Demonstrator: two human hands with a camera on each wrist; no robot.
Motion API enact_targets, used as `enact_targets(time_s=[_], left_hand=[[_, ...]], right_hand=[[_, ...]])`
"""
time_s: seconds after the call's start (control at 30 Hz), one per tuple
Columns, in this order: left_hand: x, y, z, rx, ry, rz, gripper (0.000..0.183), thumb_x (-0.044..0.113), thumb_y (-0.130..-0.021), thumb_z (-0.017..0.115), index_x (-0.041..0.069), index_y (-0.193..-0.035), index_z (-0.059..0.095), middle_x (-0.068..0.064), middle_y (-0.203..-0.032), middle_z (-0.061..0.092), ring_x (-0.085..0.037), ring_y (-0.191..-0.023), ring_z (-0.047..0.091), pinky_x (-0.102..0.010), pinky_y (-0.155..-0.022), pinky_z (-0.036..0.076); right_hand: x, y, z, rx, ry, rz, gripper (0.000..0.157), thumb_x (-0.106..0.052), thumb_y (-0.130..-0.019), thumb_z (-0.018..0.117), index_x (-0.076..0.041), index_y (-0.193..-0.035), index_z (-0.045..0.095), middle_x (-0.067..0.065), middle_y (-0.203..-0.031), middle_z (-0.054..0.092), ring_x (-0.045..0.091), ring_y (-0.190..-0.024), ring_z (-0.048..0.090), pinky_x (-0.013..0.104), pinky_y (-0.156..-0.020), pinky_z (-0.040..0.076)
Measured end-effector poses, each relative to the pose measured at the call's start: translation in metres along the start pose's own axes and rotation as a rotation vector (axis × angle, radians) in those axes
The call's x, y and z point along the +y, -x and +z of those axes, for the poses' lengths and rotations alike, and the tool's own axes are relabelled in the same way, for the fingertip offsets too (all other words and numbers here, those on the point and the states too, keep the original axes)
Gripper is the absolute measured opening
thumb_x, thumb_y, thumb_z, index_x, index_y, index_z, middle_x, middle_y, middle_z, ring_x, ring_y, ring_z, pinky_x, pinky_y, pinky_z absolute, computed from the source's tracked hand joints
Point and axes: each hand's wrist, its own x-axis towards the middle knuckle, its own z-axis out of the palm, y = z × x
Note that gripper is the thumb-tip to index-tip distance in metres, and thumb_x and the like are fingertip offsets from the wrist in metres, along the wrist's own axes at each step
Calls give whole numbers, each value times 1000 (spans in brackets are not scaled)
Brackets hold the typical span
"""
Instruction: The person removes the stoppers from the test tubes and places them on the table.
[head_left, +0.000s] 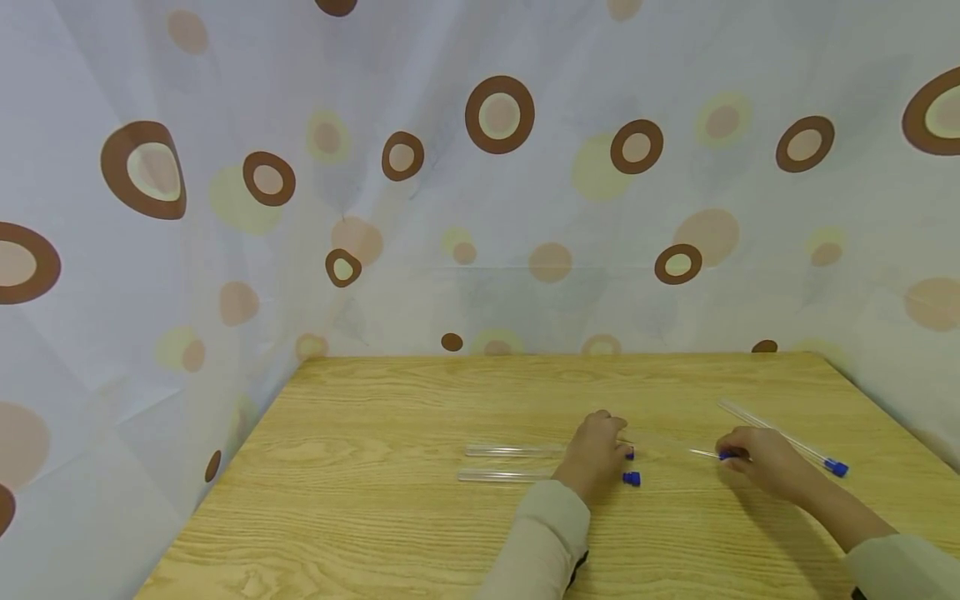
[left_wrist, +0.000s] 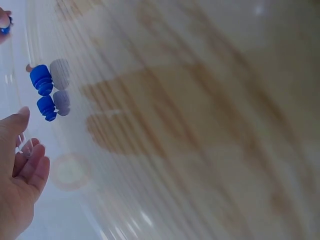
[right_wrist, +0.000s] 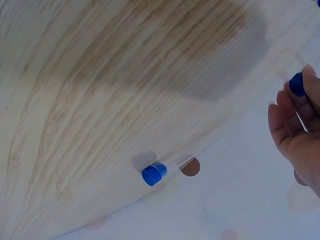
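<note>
In the head view my left hand (head_left: 596,450) is over the middle of the table, palm turned toward my right hand. The left wrist view shows its fingers and thumb round the end of a clear tube (left_wrist: 22,145). My right hand (head_left: 768,462) pinches a blue cap (right_wrist: 297,84) between thumb and fingers, at the other end of the clear tube. Two blue stoppers (head_left: 632,478) (left_wrist: 41,80) lie beside my left hand; their ribbed plugs show in the left wrist view. Whether the pinched cap is fully seated is hidden by my fingers.
Two clear tubes (head_left: 504,451) (head_left: 498,476) lie side by side left of my left hand. Another clear tube (head_left: 783,435) with a blue cap (head_left: 836,467) lies slantwise beyond my right hand. A patterned curtain (head_left: 420,208) hangs around the wooden table (head_left: 337,517).
</note>
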Motion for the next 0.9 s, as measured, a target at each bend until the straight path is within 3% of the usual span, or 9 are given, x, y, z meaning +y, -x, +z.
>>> enact_targets(time_s=[0.57, 0.9], left_hand=[[-6, 0, -4, -1, -116, 38, 23, 24, -88, 64, 21, -109, 69, 9, -96, 62, -2, -90, 58, -8, -79, 46], [-14, 2, -7, 52, -114, 124, 23, 27, -85, 65, 19, -105, 72, 7, -90, 64, -3, -86, 59, -6, -77, 46]], right_hand=[[-3, -3, 0, -7, -29, 16, 12, -2, -78, 69, 4, -88, 69, -3, -77, 60, 2, -65, 52, 20, -56, 48], [-5, -3, 2, 65, -26, -16, 14, -1, -75, 71, 4, -89, 69, -3, -78, 62, -3, -64, 49, 19, -54, 46]])
